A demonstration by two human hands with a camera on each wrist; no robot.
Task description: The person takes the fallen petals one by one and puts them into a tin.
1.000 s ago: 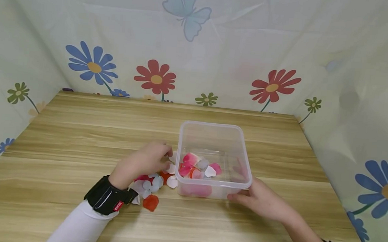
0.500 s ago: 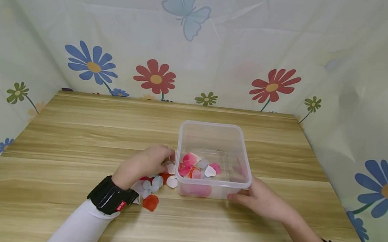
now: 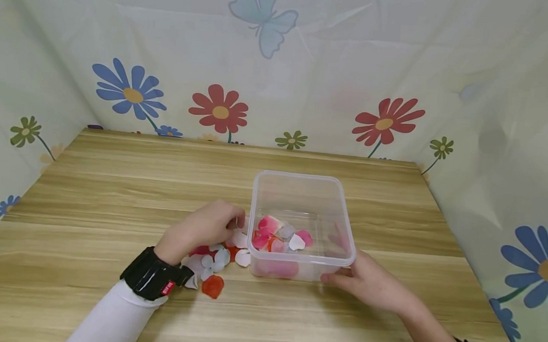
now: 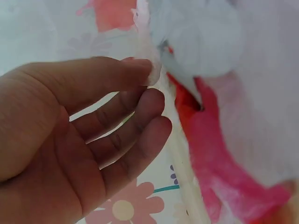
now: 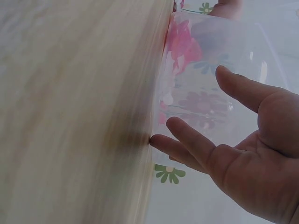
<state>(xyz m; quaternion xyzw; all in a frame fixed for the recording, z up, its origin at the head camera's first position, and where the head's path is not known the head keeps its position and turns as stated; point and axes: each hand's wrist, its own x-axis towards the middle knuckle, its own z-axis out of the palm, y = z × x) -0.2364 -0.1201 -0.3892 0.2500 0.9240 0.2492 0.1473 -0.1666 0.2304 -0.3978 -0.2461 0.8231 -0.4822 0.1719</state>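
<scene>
Loose petals [image 3: 213, 258] lie in a small heap on the wooden table [image 3: 114, 193], touching the near-left outside wall of the clear plastic box [image 3: 305, 180]. More petals [image 3: 280, 236] already lie on the box floor, toward its left side.

The left hand [image 3: 203, 229] rests over the far end of the heap. In the left wrist view its thumb and forefinger pinch the edge of one pale, almost translucent petal [image 4: 154, 70]; the remaining fingers [image 4: 140, 135] lie relaxed below it. The right hand [image 3: 370, 284] is spread against the near-right corner of the box, fingertips [image 5: 161, 140] at the base where wall meets table, thumb against the wall.

Procedure, as judged from these views: keep the pinch light and near the petal's edge, since the material looks thin and limp and would crease or slip under a hard grip. Lift clear of the rim before moving across. Maintain the right hand's brace, because the box looks light enough to slide on the smooth tabletop.

Materials: the petals are rounded, fabric-like, in red, pink, orange and white. The box is square with rounded corners and a rolled rim, transparent. The table shows straight pale wood grain. A flower-printed curtain [image 3: 221, 109] closes the scene on three sides.
</scene>
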